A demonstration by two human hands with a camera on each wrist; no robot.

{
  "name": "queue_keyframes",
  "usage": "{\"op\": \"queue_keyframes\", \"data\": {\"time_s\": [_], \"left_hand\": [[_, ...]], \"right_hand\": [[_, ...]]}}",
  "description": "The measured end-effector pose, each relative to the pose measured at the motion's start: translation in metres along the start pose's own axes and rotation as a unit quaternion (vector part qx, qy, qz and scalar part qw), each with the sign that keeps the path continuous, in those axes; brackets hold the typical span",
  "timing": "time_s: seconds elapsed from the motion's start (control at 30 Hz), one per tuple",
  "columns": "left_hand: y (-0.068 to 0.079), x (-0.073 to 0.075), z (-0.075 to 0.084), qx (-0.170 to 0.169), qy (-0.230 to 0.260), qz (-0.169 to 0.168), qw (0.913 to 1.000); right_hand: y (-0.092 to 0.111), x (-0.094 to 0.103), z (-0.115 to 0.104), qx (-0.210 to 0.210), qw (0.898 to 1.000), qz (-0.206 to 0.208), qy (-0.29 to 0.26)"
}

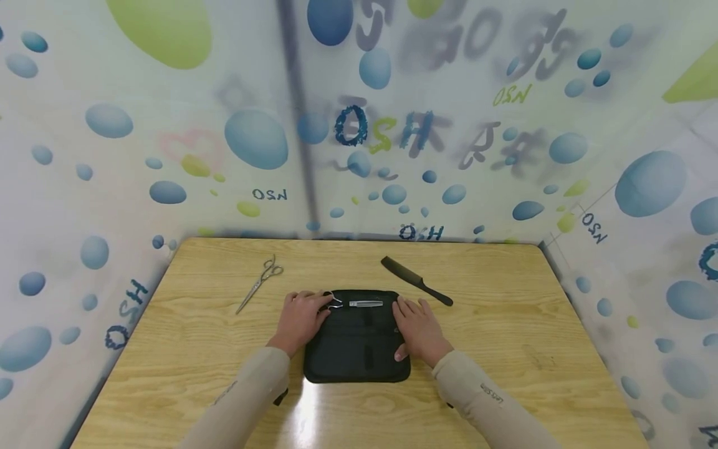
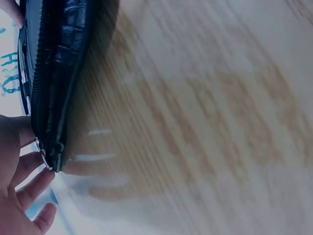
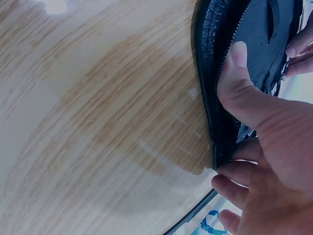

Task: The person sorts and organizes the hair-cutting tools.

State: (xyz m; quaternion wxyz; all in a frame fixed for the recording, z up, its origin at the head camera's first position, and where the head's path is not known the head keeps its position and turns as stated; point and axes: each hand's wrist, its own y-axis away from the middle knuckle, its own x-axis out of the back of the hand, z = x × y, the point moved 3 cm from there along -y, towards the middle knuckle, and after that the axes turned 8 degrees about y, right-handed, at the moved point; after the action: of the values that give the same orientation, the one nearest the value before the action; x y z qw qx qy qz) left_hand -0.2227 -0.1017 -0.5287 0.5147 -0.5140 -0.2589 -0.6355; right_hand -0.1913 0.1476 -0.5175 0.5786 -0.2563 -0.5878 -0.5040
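A black zip case (image 1: 359, 358) lies on the table between both hands. At its top left corner, my left hand (image 1: 303, 319) grips the edge, its fingers also showing at that corner in the left wrist view. On the right edge, my right hand (image 1: 421, 330) holds the case, with the thumb (image 3: 234, 73) over the zip side and the other fingers at the outer corner. Metal finger loops (image 1: 335, 302) show beside the left fingertips; the rest of that tool is hidden. A slim silver tool (image 1: 366, 304) sits near the case's upper edge.
Silver scissors (image 1: 259, 284) lie on the wooden table (image 1: 505, 349) to the left of the case. A black handled comb (image 1: 416, 280) lies behind the right hand. Beyond the table's back edge stands a wall (image 1: 449, 125) patterned with bubbles and letters.
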Motion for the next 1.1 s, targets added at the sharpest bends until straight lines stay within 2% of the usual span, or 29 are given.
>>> {"op": "queue_keyframes", "data": {"time_s": [0.43,0.83,1.1], "left_hand": [[0.0002,-0.0010,0.0050,-0.025,-0.012,0.014,0.9995],[-0.0005,-0.0032,0.0059,-0.034,-0.026,-0.001,0.9991],[-0.0010,-0.0030,0.0091,-0.024,-0.035,-0.014,0.9990]], "right_hand": [[0.0012,0.0016,0.0003,0.004,1.000,0.003,-0.003],[0.0015,0.0028,0.0008,0.000,1.000,-0.007,-0.010],[-0.0003,0.0012,0.0008,-0.001,1.000,-0.010,-0.013]]}}
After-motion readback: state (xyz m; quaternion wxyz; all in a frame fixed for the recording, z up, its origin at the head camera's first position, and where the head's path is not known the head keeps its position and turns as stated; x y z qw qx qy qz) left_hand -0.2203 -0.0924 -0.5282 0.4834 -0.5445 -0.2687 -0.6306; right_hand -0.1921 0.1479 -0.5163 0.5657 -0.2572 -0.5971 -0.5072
